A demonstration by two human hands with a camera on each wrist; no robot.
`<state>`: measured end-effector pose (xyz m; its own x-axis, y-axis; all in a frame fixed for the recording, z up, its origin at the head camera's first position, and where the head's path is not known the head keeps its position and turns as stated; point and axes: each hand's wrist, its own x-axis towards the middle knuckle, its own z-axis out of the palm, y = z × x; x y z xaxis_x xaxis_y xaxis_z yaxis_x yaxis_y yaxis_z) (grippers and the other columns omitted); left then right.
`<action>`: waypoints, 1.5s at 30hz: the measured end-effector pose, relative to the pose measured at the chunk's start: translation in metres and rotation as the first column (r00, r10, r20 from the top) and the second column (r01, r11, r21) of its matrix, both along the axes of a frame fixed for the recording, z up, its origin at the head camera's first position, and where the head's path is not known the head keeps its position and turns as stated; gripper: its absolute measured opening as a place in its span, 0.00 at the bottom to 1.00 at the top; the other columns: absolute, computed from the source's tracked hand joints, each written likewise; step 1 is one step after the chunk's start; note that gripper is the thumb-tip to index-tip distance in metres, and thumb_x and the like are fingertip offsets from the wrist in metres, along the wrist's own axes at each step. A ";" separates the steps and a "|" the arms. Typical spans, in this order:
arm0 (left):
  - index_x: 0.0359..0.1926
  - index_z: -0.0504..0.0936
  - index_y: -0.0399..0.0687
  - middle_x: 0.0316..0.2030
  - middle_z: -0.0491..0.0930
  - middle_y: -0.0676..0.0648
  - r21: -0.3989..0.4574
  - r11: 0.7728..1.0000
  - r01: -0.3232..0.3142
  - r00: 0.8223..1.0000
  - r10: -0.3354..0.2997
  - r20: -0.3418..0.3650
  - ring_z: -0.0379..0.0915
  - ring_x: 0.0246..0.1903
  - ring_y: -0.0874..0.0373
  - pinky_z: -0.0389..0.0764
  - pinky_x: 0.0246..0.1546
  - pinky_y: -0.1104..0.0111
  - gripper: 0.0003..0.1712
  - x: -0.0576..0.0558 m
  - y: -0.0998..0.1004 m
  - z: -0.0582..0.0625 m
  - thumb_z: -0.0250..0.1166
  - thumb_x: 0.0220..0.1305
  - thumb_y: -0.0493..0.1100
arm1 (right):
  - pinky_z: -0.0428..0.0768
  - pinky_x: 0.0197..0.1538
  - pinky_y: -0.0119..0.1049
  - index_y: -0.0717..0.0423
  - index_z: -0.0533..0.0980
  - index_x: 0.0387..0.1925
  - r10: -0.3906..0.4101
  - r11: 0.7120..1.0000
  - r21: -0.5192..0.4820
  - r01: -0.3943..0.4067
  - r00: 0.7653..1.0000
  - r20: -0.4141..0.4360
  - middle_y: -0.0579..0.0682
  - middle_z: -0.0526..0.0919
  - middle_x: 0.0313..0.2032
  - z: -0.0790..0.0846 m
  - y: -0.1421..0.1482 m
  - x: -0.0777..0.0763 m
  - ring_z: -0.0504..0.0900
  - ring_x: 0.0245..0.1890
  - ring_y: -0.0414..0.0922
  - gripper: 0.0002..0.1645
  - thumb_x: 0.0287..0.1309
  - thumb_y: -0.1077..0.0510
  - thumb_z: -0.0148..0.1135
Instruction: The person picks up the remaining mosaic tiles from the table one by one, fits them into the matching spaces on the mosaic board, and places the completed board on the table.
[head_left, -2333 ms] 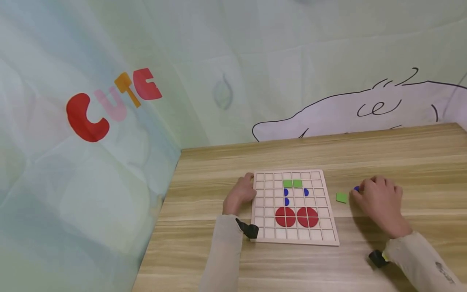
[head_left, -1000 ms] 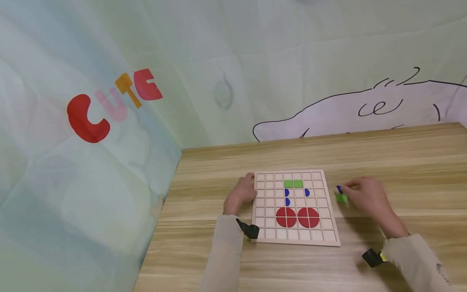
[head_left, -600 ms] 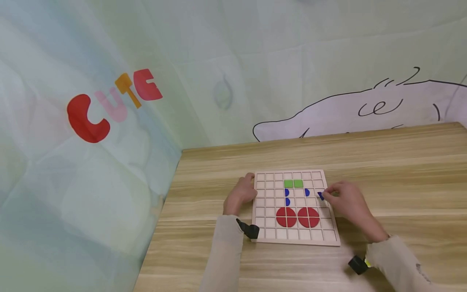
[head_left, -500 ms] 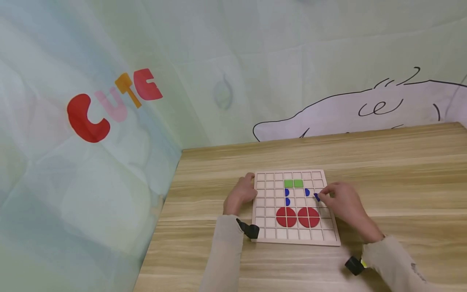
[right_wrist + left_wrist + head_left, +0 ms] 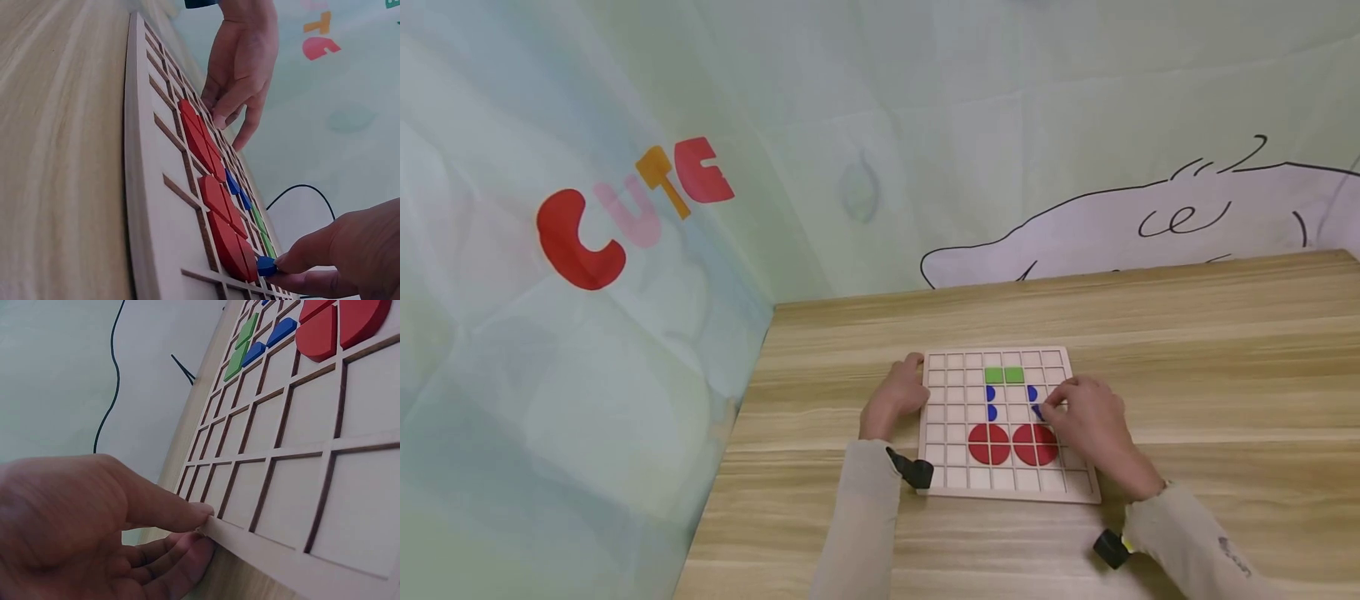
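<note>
A square wooden grid board [image 5: 955,433] lies on the table. Set in its cells are two green squares [image 5: 1003,375], several blue half-round pieces [image 5: 991,393] and red quarter-round pieces [image 5: 988,443] making two discs. My left hand [image 5: 895,398] grips the board's left edge; the left wrist view has the thumb [image 5: 197,515] at the rim and fingers just below it. Between thumb and fingertips, my right hand [image 5: 1090,417] pinches another blue half-round piece [image 5: 266,265], tilted close over the cell above the right red disc and below a blue piece in the same column.
The wood-grain table [image 5: 835,350] runs out on all sides of the board. Behind it hangs a printed cloth backdrop [image 5: 850,125]. Dark wrist cameras [image 5: 1111,548] sit at both sleeves.
My right hand has picked up the blue half-round piece right of the board and carried it left over the grid. The loose green square is now hidden behind that hand. My left hand stays put.
</note>
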<state>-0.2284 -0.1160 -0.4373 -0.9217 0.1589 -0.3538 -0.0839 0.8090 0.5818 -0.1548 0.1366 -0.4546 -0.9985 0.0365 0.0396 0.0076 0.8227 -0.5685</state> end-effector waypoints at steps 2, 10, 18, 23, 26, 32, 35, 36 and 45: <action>0.72 0.56 0.49 0.57 0.69 0.39 -0.001 1.000 -0.004 1.000 0.004 0.002 0.66 0.47 0.51 0.68 0.46 0.60 0.36 0.000 0.000 0.000 0.50 0.62 0.32 | 0.63 0.51 0.62 0.60 0.84 0.26 -0.006 1.000 0.012 0.006 1.000 0.003 0.66 0.78 0.46 0.000 -0.001 0.000 0.69 0.51 0.64 0.09 0.54 0.58 0.64; 0.72 0.56 0.49 0.57 0.69 0.39 -0.003 1.000 -0.001 1.000 0.001 -0.001 0.65 0.47 0.50 0.67 0.45 0.61 0.36 -0.001 0.000 -0.001 0.50 0.63 0.32 | 0.63 0.52 0.62 0.59 0.83 0.24 -0.013 0.998 0.060 0.011 1.000 0.025 0.67 0.77 0.48 0.004 -0.002 0.001 0.68 0.52 0.65 0.10 0.55 0.57 0.63; 0.72 0.56 0.49 0.57 0.69 0.39 0.008 1.000 -0.002 1.000 0.002 0.001 0.65 0.47 0.50 0.67 0.46 0.60 0.36 0.000 0.000 0.000 0.50 0.63 0.32 | 0.64 0.50 0.61 0.58 0.82 0.23 0.005 0.997 0.079 -0.006 1.000 0.012 0.67 0.77 0.46 0.003 -0.004 0.000 0.69 0.50 0.65 0.10 0.54 0.56 0.63; 0.72 0.56 0.48 0.56 0.69 0.39 0.013 1.000 0.000 1.000 0.000 0.001 0.65 0.46 0.51 0.67 0.46 0.60 0.36 0.000 -0.001 0.001 0.50 0.62 0.32 | 0.65 0.49 0.60 0.56 0.82 0.22 0.024 0.994 0.112 -0.021 0.999 -0.024 0.65 0.78 0.44 0.000 -0.007 0.001 0.70 0.48 0.64 0.09 0.54 0.57 0.64; 0.71 0.56 0.47 0.56 0.69 0.39 0.018 1.000 0.000 1.000 0.000 0.003 0.65 0.46 0.50 0.67 0.45 0.60 0.36 0.000 -0.001 0.001 0.51 0.62 0.32 | 0.64 0.48 0.59 0.55 0.81 0.22 0.046 0.989 0.145 -0.036 0.997 -0.064 0.63 0.78 0.42 0.000 -0.008 0.003 0.69 0.48 0.64 0.08 0.53 0.57 0.66; 0.71 0.57 0.47 0.56 0.69 0.39 0.021 1.000 -0.005 1.000 0.005 0.001 0.65 0.45 0.51 0.67 0.44 0.60 0.36 0.000 0.000 0.001 0.50 0.62 0.31 | 0.64 0.48 0.57 0.55 0.81 0.23 0.075 0.985 0.162 -0.060 0.993 -0.090 0.62 0.78 0.42 0.000 -0.007 0.004 0.68 0.49 0.63 0.06 0.52 0.58 0.67; 0.71 0.57 0.46 0.56 0.69 0.39 0.028 1.000 -0.012 1.000 0.012 0.003 0.65 0.44 0.50 0.66 0.43 0.60 0.36 0.000 0.000 0.000 0.50 0.61 0.30 | 0.64 0.49 0.58 0.55 0.82 0.23 0.078 0.986 0.157 -0.063 0.993 -0.088 0.62 0.78 0.43 -0.002 -0.005 0.005 0.68 0.50 0.63 0.06 0.52 0.58 0.67; 0.71 0.57 0.46 0.56 0.70 0.39 0.032 0.999 -0.014 1.000 0.013 0.004 0.65 0.44 0.50 0.66 0.43 0.61 0.36 0.000 0.000 0.000 0.50 0.61 0.30 | 0.64 0.49 0.58 0.55 0.82 0.24 0.079 0.986 0.156 -0.065 0.993 -0.089 0.62 0.78 0.43 -0.002 -0.005 0.005 0.68 0.50 0.63 0.06 0.53 0.57 0.67; 0.71 0.57 0.47 0.55 0.70 0.39 0.031 0.999 -0.009 1.000 0.009 -0.004 0.65 0.43 0.50 0.66 0.42 0.61 0.36 0.000 0.000 0.000 0.50 0.61 0.31 | 0.65 0.50 0.61 0.59 0.84 0.29 0.075 0.993 0.107 -0.059 0.986 -0.152 0.65 0.81 0.42 0.010 0.017 0.004 0.73 0.48 0.66 0.11 0.57 0.56 0.61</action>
<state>-0.2288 -0.1161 -0.4373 -0.9246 0.1615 -0.3452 -0.0886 0.7898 0.6069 -0.1507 0.1537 -0.4444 -0.9800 -0.0421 0.1947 -0.1312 0.8718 -0.4719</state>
